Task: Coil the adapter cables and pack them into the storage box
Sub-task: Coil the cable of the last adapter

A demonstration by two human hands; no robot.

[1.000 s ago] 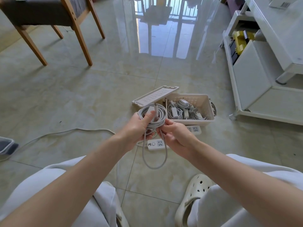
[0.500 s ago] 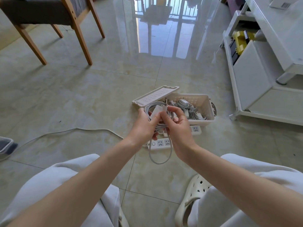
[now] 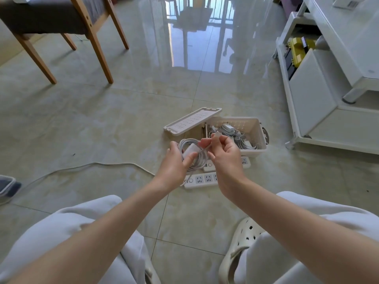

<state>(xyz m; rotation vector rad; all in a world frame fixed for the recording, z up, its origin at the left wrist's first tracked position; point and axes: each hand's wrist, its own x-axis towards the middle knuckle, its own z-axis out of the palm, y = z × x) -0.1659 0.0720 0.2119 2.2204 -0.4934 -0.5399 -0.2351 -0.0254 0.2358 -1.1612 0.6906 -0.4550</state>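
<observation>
A wooden chair (image 3: 61, 27) stands at 10 o'clock on the tiled floor (image 3: 114, 124). A loose grey cord (image 3: 82, 167) snakes across the tiles from 9 o'clock toward the hands.

The left hand (image 3: 174, 167) grips a coiled adapter cable (image 3: 185, 143) above the floor, fingers curled round the loops and thumb pressed on the white adapter block (image 3: 191, 150) lying against the coil. The right hand (image 3: 225, 158), just beside it at 3 o'clock, pinches the cable's free end (image 3: 217, 134) between thumb and forefinger; the other fingers curl loosely. A short run of cable stretches from the pinch down to the coil.

Below the hands, at 6 o'clock, a white power strip (image 3: 202, 179) lies on the floor, with a second strip (image 3: 246, 161) partly hidden behind the right hand.

At 12 o'clock from the hands a slotted lid (image 3: 192, 121) lies on the floor, touching the open storage box (image 3: 255, 151) at 2 o'clock, which holds several bundled cables (image 3: 231, 132).

A white cabinet (image 3: 317, 99) stands further right, at 2 o'clock.
</observation>
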